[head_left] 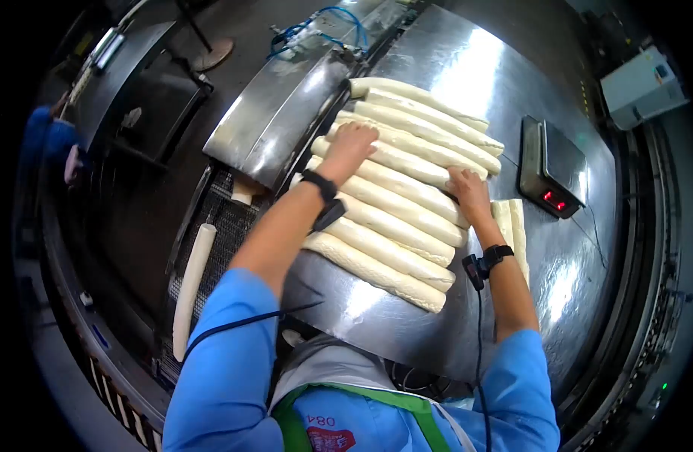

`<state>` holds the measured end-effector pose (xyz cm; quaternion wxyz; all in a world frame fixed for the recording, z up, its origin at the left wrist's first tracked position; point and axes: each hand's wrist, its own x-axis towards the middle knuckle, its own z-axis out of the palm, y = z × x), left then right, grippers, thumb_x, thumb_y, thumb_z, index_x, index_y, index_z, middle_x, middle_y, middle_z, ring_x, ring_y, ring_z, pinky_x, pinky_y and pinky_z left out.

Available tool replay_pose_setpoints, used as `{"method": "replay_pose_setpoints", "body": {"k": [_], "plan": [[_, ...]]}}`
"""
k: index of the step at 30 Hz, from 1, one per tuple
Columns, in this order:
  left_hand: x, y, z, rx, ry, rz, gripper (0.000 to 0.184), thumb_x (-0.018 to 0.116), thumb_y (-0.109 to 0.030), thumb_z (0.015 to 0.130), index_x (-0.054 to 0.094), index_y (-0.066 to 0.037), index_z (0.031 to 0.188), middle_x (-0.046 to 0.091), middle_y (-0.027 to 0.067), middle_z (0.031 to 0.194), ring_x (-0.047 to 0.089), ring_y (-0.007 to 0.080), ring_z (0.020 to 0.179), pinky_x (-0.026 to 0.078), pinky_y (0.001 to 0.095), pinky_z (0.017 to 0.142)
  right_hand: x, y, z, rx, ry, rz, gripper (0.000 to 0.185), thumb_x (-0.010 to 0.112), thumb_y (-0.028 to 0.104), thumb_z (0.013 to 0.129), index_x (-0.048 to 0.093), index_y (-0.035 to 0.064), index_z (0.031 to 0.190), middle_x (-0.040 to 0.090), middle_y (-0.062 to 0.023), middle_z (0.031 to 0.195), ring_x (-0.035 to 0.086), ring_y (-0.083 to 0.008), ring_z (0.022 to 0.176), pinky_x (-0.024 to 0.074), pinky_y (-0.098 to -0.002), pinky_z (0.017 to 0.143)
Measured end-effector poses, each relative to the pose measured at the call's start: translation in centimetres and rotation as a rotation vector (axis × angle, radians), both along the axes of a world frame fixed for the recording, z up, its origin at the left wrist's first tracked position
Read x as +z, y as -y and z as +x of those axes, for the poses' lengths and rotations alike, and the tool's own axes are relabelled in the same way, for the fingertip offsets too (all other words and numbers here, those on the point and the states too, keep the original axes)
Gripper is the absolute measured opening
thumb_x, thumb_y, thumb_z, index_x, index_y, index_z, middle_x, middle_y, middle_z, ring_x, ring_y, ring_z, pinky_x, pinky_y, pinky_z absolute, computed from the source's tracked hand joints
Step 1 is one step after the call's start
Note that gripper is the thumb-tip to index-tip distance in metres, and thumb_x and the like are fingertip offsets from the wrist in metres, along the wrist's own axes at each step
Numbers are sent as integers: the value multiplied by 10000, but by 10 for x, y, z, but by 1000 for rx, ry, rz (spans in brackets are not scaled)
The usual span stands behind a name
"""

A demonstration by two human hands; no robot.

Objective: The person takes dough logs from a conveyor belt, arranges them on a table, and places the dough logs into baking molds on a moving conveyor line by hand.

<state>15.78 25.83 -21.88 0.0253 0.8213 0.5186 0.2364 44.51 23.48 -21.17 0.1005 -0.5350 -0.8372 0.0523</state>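
Note:
Several long pale dough logs (pixel 377 273) lie side by side on a steel table (pixel 339 301). My left hand (pixel 352 147) is over the left part of one dough log (pixel 410 164) in the middle of the row, its fingers curled down on it. At the right end of that log, my right hand (pixel 469 192) has its fingers bent around the tip. The undersides of both hands are hidden. More dough logs (pixel 518 230) lie apart from the row, beside my right forearm and partly covered by it.
A scale (pixel 563 169) with red digits stands right of the row. Left of the table runs a mesh conveyor (pixel 222 218) under a metal cover (pixel 275 113), with a single dough log (pixel 193 290) on it. Another person's blue sleeve (pixel 49 139) shows far left.

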Motion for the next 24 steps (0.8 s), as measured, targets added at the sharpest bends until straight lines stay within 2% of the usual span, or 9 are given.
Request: {"method": "replay_pose_setpoints", "body": {"k": [3,5,8,11,13,14,19,22,24], "plan": [[-10,-1,17,165,191,12,155,548,-105,668,521,-69,816,520,86,817,462,269,833,368,382,714,-2,-8,-1,-64,-1,-42,324,546,153,721,504,122,1040,531,-154,897,491,-325,835,397,-379,711],[-10,19,16,102,320,32,225,538,-101,682,535,-66,904,507,126,958,429,287,970,324,365,854,-8,0,15,20,-168,83,293,568,180,713,524,107,993,525,-134,978,481,-310,906,387,-384,763],[34,97,-26,174,179,55,303,545,-111,670,536,-88,973,485,105,1058,406,246,1044,362,345,845,1,47,76,-251,35,158,453,594,275,696,483,79,1089,464,-176,1100,386,-317,1062,318,-416,870],[58,214,-106,529,266,-56,340,580,-126,633,544,-56,964,501,122,1036,428,267,1021,303,390,888,6,103,131,-670,203,21,584,610,334,680,424,44,1151,432,-195,1135,367,-325,1081,289,-400,907],[54,303,-165,803,71,-119,423,600,-169,645,494,-34,1032,441,165,1120,393,310,1052,294,386,897,-20,141,191,-690,-151,-345,698,627,381,654,363,24,1191,407,-196,1160,352,-333,1092,282,-395,915],[21,359,-209,864,-128,-47,501,623,-223,651,456,-39,1086,421,172,1146,381,305,1070,285,395,903,-18,159,189,-577,-253,-274,756,619,402,657,306,8,1220,394,-200,1168,352,-337,1088,286,-387,908],[-3,517,-281,1080,-106,-457,469,626,-257,682,443,8,1022,503,206,956,471,359,896,385,397,742,0,195,137,-442,95,-98,1050,663,545,519,218,-110,1209,439,-226,1084,423,-333,981,353,-367,826],[48,501,-271,1046,-6,-765,405,611,-219,667,471,33,952,526,241,877,506,369,809,393,392,702,0,226,114,-495,63,-164,1046,686,514,497,189,14,1270,357,-210,1168,404,-351,1000,342,-412,831],[44,516,-289,933,521,-800,354,547,-185,700,477,46,959,546,139,833,525,230,725,407,317,672,15,253,99,-514,170,-200,1008,682,509,502,180,141,1294,318,-215,1201,389,-369,1028,340,-453,827]]}}
